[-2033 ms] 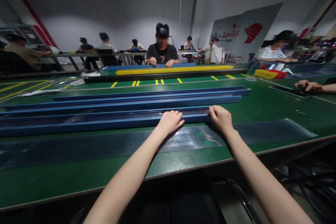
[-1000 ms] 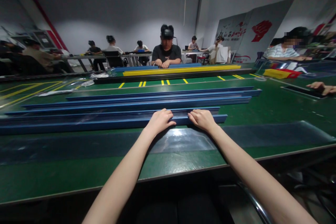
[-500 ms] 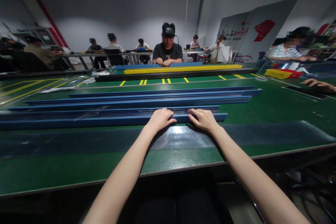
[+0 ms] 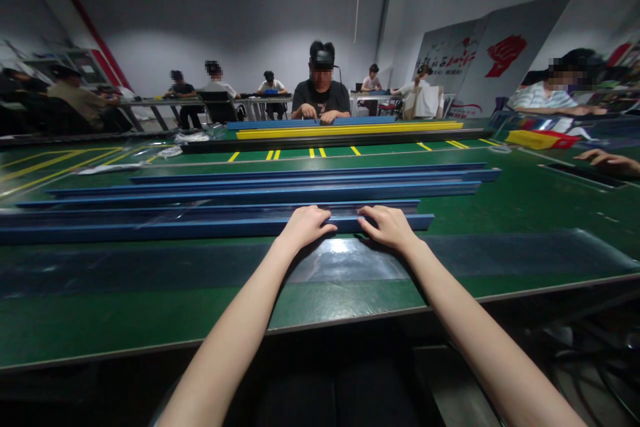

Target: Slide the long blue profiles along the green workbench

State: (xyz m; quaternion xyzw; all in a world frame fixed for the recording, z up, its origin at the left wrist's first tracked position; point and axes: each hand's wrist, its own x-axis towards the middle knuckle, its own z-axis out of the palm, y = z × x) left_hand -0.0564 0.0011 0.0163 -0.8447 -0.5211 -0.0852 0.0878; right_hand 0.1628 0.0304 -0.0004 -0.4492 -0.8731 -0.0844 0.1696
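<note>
A long blue channel strip (image 4: pixel 150 230) lies across the green table, nearest to me among the blue strips. My left hand (image 4: pixel 309 223) is closed over its near wall, with the fingers curled into the channel and the thumb on my side. A short way to the right, my right hand (image 4: pixel 384 223) grips the same strip in the same manner, near its right end. The fingertips of both hands are partly hidden inside the channel. In front of the strip, a clear plastic sheet (image 4: pixel 465 253) lies flat on the table under my wrists.
More blue strips (image 4: pixel 280 190) lie parallel just beyond. Farther off are a black strip (image 4: pixel 350 140) and a yellow strip (image 4: pixel 350 130), with a co-worker (image 4: pixel 320 93) seated behind them. At right, another person's hand (image 4: pixel 607 161) rests near a yellow and red tray (image 4: pixel 540 140).
My hands stay in place on the blue strip. Across the table, the co-worker's hands have shifted, and the blue strip before them has slid to the right.
</note>
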